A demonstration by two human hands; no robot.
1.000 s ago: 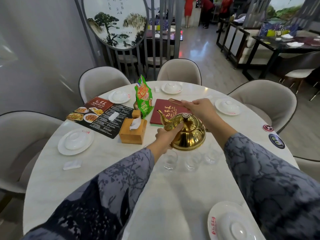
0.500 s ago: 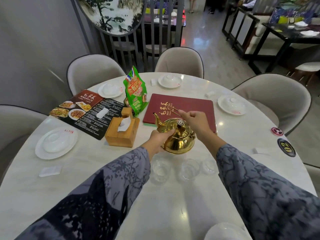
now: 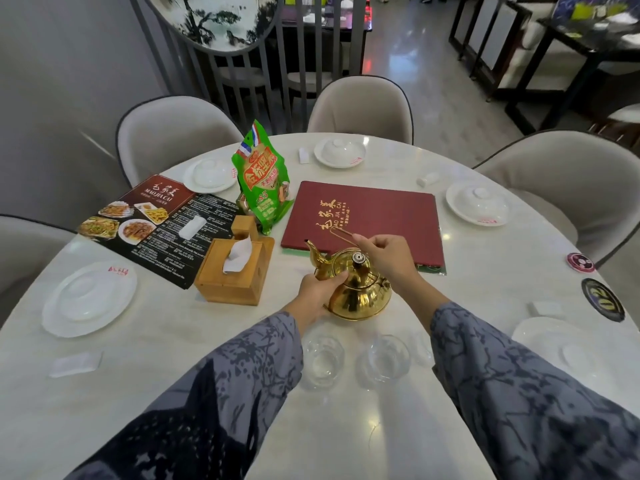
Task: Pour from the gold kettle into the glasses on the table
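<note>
Gold kettle [image 3: 356, 291]: upright at the middle of the round white table [image 3: 173, 341], its spout pointing far-left; whether its base rests on the tabletop or hangs just above it cannot be told.
Kettle handle: a thin gold wire loop raised above the lid, over the near edge of the red menu [image 3: 363, 216].
Right hand [image 3: 389, 258]: fingers pinched narrow around the wire handle, above and to the right of the lid knob.
Left hand [image 3: 318, 292]: fingers wrapped against the kettle's left side, thumb lying along its shoulder below the spout.
Glasses: two clear ones stand near the kettle, between the patterned sleeves, the left glass [image 3: 322, 358] and the right glass [image 3: 388, 356] just beside each other; a third faint one at the right sleeve is too hidden to be sure of.
Tissue box [image 3: 230, 271]: wooden, left of the kettle, a white tissue standing out of its slot.
Green snack bag [image 3: 261, 181]: upright, far-left of the kettle, beside the red menu.
Black picture menu [image 3: 152, 223]: flat at far left.
Plates: white covered settings ring the table's edge.
</note>
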